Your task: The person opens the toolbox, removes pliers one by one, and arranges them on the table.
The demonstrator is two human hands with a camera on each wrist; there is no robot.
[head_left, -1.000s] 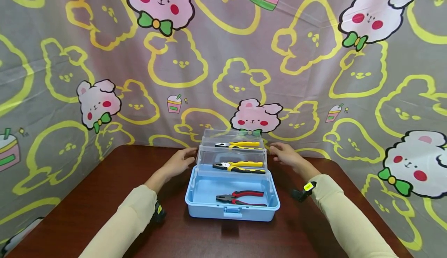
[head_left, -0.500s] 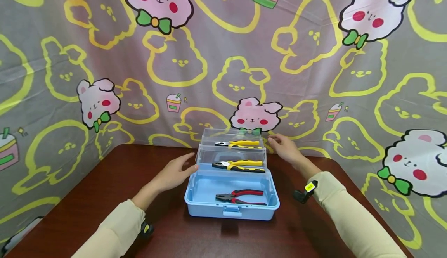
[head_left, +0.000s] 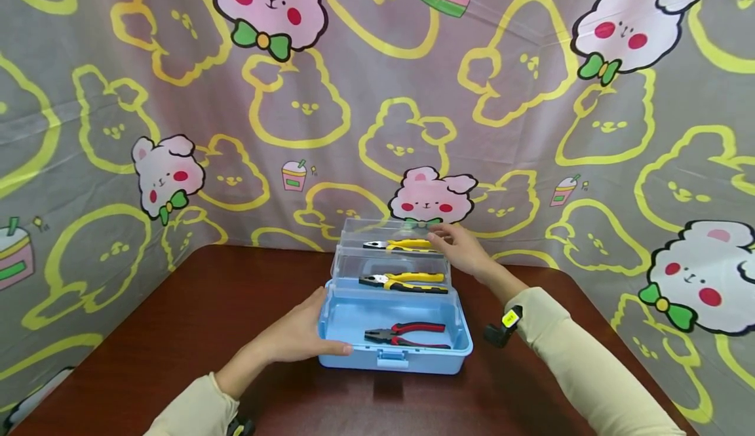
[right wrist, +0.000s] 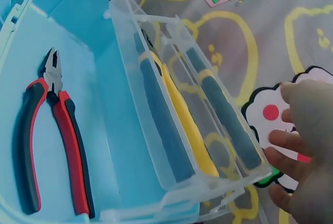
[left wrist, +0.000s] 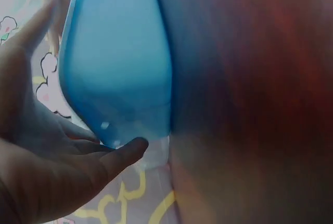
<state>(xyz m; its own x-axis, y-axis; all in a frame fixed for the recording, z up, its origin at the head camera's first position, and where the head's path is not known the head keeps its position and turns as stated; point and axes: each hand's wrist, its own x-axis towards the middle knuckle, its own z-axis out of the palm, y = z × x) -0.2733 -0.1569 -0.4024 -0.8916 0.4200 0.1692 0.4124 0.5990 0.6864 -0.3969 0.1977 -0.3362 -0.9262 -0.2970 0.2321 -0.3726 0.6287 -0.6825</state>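
A light blue toolbox (head_left: 354, 362) stands unfolded on the table, its lower clear tray (head_left: 345, 264) and upper clear tray (head_left: 356, 227) stepped up toward the back. Red-and-black pliers (head_left: 421, 328) lie in the bottom. Yellow-and-black pliers (head_left: 407, 281) rest in the lower tray, and another yellow-handled pair (head_left: 394, 244) in the upper one. My left hand (head_left: 295, 331) spans the box's left end, thumb at the front rim and fingers along the side wall (left wrist: 119, 52). Over the upper tray's right end, my right hand (head_left: 463, 246) overlaps the pliers' handles with loosely bent fingers (right wrist: 291, 161).
The dark wooden table (head_left: 194, 305) extends to both sides of the box. Close behind it hangs a grey cloth (head_left: 519, 141) with cartoon prints, also walling in the left and right. A small latch (head_left: 392, 357) sits on the box's front.
My left hand has come from beside the trays down to the box's front left corner. My right hand has moved left, from beside the upper tray to over its right end.
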